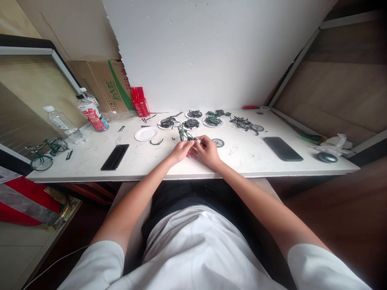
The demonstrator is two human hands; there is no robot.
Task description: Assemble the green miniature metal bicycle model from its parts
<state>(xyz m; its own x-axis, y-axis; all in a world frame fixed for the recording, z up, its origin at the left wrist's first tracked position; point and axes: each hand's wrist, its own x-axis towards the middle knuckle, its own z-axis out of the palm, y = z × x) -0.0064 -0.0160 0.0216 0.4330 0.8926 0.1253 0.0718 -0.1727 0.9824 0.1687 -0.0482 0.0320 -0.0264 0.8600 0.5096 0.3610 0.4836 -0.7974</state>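
So we had the green bike frame up at our fingertips, just past the front edge of the table. Our left hand was pinching the near end of it, and our right hand sat right beside, thumb and finger closed on a thin pale bit; couldn't tell what that was.

Progress-wise, we'd call this one early-ish: no wheels showed on the frame, though our hands hid part of it. Wheels and trim looked like what was left. One bike stood on both wheels at far left, so that one looked pretty much done.

Headcount: one loose wheel just right of our hands, one curved green piece to the left, five paper plates, four of them loaded with parts, plus one dark parts pile, too tangled to count. Further out: three bottles, one red box, one mouse.
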